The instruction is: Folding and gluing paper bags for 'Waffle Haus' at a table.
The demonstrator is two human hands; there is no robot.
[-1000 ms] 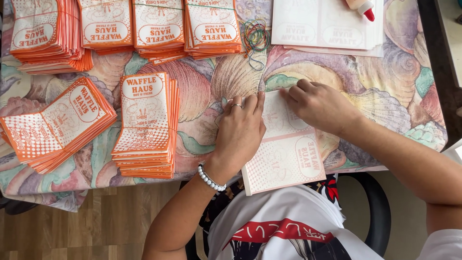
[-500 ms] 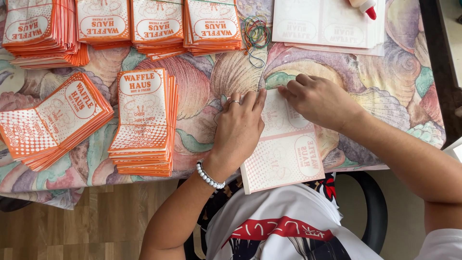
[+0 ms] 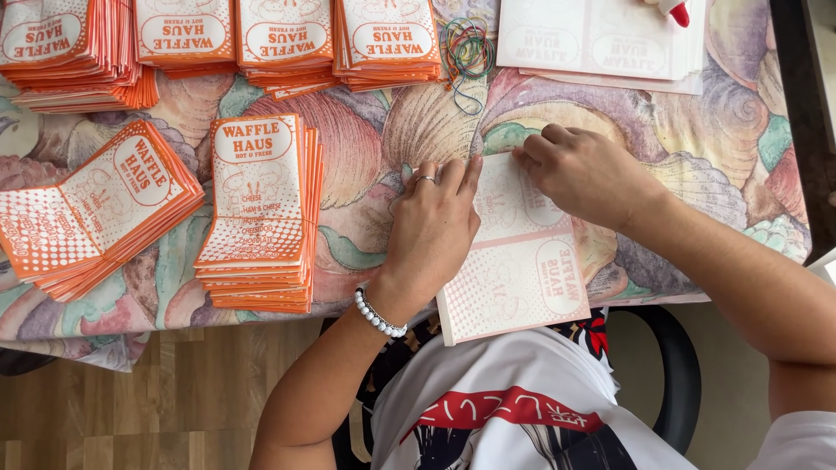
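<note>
Hands are pressing down on a pale paper bag (image 3: pixel 522 261) that is lying flat at the near edge of the shell-patterned tablecloth (image 3: pixel 723 148). The left hand (image 3: pixel 431 231) is lying flat with fingers extended on its left edge; the right hand (image 3: pixel 583 170) is curling its fingertips onto the top corner. Orange bag stacks (image 3: pixel 261 218) are sitting just left, rubber bands (image 3: pixel 466 48) beyond.

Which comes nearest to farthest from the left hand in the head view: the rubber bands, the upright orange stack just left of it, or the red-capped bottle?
From the left hand:
1. Upright orange stack, on the table directly to its left.
2. Rubber bands, up at the table's far edge, slightly to the right.
3. Red-capped bottle, top right, on the pale sheets.
</note>
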